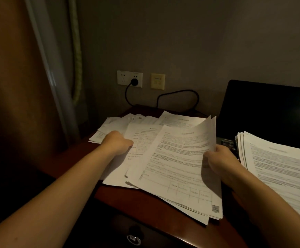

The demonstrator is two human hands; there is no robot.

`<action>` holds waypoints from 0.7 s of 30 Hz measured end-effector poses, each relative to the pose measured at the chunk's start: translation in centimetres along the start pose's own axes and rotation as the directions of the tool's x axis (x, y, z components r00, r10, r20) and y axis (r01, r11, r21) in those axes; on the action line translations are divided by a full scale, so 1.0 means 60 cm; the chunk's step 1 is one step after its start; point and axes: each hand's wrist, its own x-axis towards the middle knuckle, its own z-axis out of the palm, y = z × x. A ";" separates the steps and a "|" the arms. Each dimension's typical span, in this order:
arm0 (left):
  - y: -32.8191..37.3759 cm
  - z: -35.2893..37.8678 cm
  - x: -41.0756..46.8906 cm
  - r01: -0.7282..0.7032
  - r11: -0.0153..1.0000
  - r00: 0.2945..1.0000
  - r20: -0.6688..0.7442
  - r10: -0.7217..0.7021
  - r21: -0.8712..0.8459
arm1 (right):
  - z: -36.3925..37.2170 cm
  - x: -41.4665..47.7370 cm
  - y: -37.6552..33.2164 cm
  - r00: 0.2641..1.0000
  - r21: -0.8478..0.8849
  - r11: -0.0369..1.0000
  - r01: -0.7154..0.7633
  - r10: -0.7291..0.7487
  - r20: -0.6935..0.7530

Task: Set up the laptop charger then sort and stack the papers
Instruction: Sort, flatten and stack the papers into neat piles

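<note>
The right hand (pixel 217 158) pinches the right edge of the top sheets (pixel 178 163), lifting that edge so it curls upward. The left hand (pixel 118 142) lies with fingers curled at the left side of the loose papers (pixel 142 126); I cannot tell if it grips one. These papers are spread between and beyond both hands on the dark wooden table (pixel 145 196).

Right of the right hand sits a neater stack of papers (pixel 280 167), part of it lying on the open laptop (pixel 262 108). Beyond the hands, the black charger cable (pixel 181 92) loops along the grey wall (pixel 181 42), its plug (pixel 134 81) in the white wall socket (pixel 122 77). A brown curtain (pixel 20 86) hangs left of the left hand.
</note>
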 end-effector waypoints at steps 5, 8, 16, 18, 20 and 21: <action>0.012 -0.015 0.012 0.062 0.998 0.996 0.069 -0.063 0.014 | 0.007 0.004 0.001 0.999 0.060 0.998 0.029 -0.031 0.022; 0.015 -0.014 0.018 0.015 1.000 0.991 0.134 -0.013 -0.010 | 0.010 0.004 0.010 0.998 0.159 0.986 0.040 -0.047 0.037; 0.033 0.026 -0.011 -0.053 0.935 0.986 0.129 0.104 -0.351 | 0.020 -0.004 0.029 0.992 0.310 0.944 0.109 -0.123 0.027; 0.035 0.028 -0.017 -0.040 0.893 0.978 0.165 0.127 -0.448 | 0.016 -0.001 0.033 0.991 0.309 0.942 0.128 -0.129 -0.016; 0.036 0.029 -0.023 -0.045 0.834 0.954 0.223 0.199 -0.549 | 0.012 -0.001 0.032 0.989 0.325 0.935 0.146 -0.140 -0.040; 0.036 0.029 -0.027 -0.067 0.807 0.937 0.241 0.253 -0.587 | 0.010 -0.002 0.031 0.987 0.335 0.928 0.161 -0.152 -0.054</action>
